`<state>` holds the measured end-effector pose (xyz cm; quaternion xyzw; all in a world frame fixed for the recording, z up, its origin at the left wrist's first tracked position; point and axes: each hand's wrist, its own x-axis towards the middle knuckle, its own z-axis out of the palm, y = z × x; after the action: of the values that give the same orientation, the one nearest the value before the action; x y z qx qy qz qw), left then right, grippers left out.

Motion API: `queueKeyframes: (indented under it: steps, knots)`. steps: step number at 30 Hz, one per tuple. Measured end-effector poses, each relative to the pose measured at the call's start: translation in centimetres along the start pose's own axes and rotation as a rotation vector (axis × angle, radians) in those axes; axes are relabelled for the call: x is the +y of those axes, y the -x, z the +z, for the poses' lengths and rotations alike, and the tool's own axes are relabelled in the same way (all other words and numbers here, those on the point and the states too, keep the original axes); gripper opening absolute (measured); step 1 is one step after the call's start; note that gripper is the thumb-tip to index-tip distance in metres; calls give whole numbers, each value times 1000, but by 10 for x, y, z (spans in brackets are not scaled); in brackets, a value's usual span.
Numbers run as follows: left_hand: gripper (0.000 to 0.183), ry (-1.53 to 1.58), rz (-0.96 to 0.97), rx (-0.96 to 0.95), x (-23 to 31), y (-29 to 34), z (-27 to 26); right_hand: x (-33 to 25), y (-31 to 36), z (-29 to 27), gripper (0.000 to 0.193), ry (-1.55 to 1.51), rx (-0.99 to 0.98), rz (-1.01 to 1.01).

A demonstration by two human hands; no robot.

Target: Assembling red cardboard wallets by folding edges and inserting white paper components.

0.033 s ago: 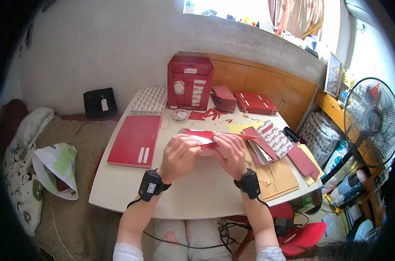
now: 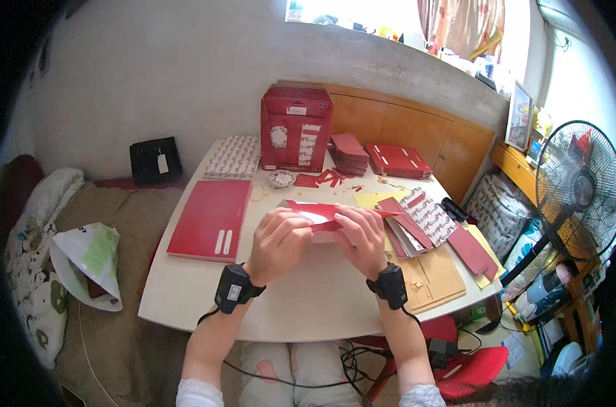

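Observation:
Above the middle of the white table, both my hands hold a partly folded red card sheet point(image 2: 316, 208) with a pale inner side. My left hand point(image 2: 279, 241) is closed on its left end. Around the right part curl the fingers of my right hand point(image 2: 359, 237). The sheet's underside and my thumbs are mostly hidden behind the hands. To the left lies a stack of flat red card point(image 2: 203, 217) with two white slots. Close to my right hand are loose red card pieces point(image 2: 408, 227) and a patterned white card point(image 2: 430, 216).
A tall red display box point(image 2: 296, 129) stands at the back, beside stacks of small red cards point(image 2: 349, 156) and red sheets point(image 2: 397, 161). A small patterned bowl point(image 2: 281, 178) sits before it. Brown board point(image 2: 433, 275) lies right. A black fan point(image 2: 582, 193) stands beyond the table's right side.
My hands and the red card sheet have shifted very slightly, and the fold between my hands sits a little differently. Everything else is as before.

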<state>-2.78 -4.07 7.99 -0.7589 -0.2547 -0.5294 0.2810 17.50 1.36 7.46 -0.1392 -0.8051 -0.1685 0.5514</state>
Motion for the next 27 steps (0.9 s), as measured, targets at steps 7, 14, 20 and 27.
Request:
queueKeyframes:
  steps: [7,14,20,27]
  knots:
    - [18,65,-30,-3,-5,4,3,4,5,-1,31,83,-1,-24]
    - [19,-55,-7,-98,-5,4,0,2,10,0,30,213,19,-50]
    - [29,-412,123,-174,2,5,2,-8,6,10,27,178,-11,-89]
    - [24,-496,124,-168,-2,10,2,-15,4,9,27,197,73,-8]
